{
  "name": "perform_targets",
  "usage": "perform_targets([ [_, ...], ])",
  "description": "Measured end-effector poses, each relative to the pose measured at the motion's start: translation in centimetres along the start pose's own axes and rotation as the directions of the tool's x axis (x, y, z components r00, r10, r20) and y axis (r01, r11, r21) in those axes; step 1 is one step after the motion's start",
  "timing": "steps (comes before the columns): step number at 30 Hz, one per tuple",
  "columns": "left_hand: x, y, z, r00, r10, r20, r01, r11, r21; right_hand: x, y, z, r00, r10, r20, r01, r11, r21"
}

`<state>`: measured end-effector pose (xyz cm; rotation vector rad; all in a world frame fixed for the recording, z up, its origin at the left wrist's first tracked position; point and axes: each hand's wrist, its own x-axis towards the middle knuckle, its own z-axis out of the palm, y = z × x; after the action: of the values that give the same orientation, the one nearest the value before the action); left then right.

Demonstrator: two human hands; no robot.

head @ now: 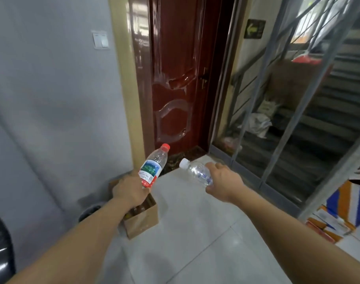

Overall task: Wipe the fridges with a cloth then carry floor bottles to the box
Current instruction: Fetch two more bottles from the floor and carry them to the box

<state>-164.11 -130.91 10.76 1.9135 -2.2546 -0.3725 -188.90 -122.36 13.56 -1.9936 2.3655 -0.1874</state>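
Gripping one bottle each, left hand (129, 190) and right hand (224, 181) hover over pale floor tiles (195, 232). Box (142, 220) sits by grey wall (52, 99), near red door (175, 78)

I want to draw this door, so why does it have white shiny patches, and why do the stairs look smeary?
In the head view, the glossy dark red wooden door mirrors bright light as glare; the grey staircase behind the metal railings is smeared by blur, and the wide-angle lens tilts straight lines near the edges.

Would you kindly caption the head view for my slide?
Left hand holds a red-capped bottle above the cardboard box; right hand holds a white-capped bottle.
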Motion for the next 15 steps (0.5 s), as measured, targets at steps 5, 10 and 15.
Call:
perform_targets([
  [5, 7.5, 3.4, 1.1, 0.999, -0.038, 0.028, 0.037, 0.997, 0.061, 8.8, 4.0, 0.2, 0.999, -0.021, 0.049, 0.02, 0.999, 0.025],
  [10, 14.6, 5.5, 2.3, 0.984, -0.177, 0.027, 0.175, 0.984, 0.043, 18.7, 7.2, 1.6, 0.988, -0.13, 0.085, 0.131, 0.991, -0.008],
  [15, 19.9, 7.4, 4.1, 0.933, -0.361, 0.004, 0.361, 0.932, -0.039, 29.5, 9.5, 3.1, 0.935, -0.326, 0.138, 0.326, 0.945, 0.027],
])
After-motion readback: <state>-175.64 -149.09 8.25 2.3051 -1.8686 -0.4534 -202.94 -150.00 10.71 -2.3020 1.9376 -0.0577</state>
